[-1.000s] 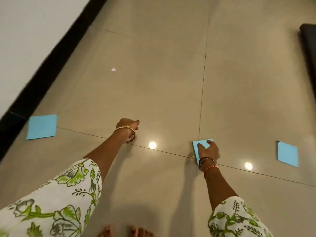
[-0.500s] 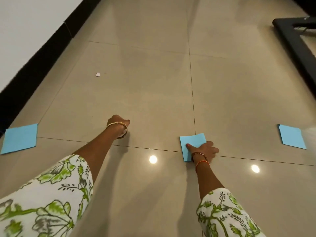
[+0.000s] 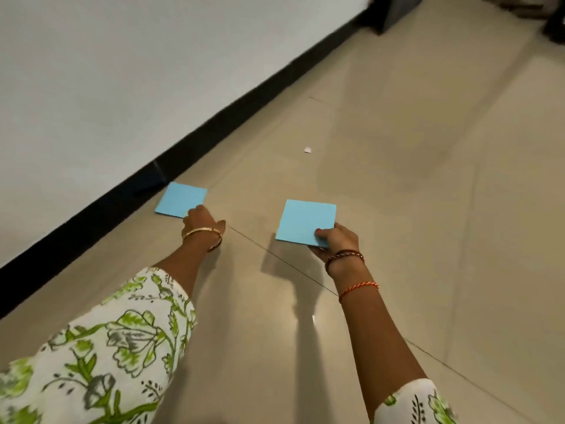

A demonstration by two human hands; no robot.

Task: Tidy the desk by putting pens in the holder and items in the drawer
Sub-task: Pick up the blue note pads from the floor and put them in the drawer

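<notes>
A light blue square note pad (image 3: pixel 305 223) is lifted off the tiled floor, casting a shadow below it; my right hand (image 3: pixel 334 243) pinches its near right corner, thumb on top. A second blue note pad (image 3: pixel 180 198) lies flat on the floor by the black skirting. My left hand (image 3: pixel 201 220) reaches to that pad's near right corner, its fingers at the edge; whether they hold the pad is hidden by the back of the hand. No pens, holder or drawer are in view.
Beige glossy floor tiles (image 3: pixel 397 209) fill the view. A white wall with a black skirting board (image 3: pixel 122 197) runs along the left. A small white scrap (image 3: pixel 307 149) lies further out. Dark furniture bases (image 3: pixel 394 10) stand at the top right.
My right hand has lifted the middle blue pad off the floor. My view and left hand have swung left to the pad by the skirting. The pad on the right has left the view.
</notes>
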